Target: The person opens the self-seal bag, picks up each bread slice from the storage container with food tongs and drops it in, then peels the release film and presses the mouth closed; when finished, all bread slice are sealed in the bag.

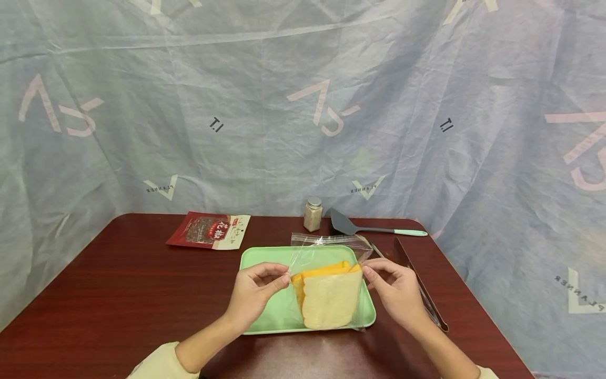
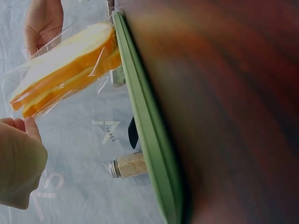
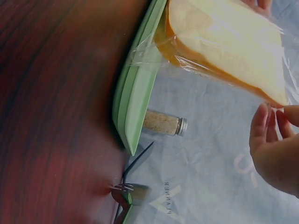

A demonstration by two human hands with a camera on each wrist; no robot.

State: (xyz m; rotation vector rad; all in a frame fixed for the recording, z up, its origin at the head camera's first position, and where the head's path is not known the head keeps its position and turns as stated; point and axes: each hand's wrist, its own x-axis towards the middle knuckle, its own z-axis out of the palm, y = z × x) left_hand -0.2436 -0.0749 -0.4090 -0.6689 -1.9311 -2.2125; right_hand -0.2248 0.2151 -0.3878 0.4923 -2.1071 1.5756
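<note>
A clear zip-top plastic bag with thick slices of white bread in it stands upright over the light green tray. My left hand pinches the bag's left side between thumb and fingers, near the top of the bread. On the opposite side my right hand pinches the bag at about the same height. The bag's upper part rises loose above the bread, its zip strip toward the back. In the right wrist view, the bag's lower corner overlaps the tray rim.
Behind the tray stand a spice jar and a grey spatula with a pale green handle end. A red and white spice packet lies at the back left. Along the right table edge lies a long narrow metal tool, close beside my right hand.
</note>
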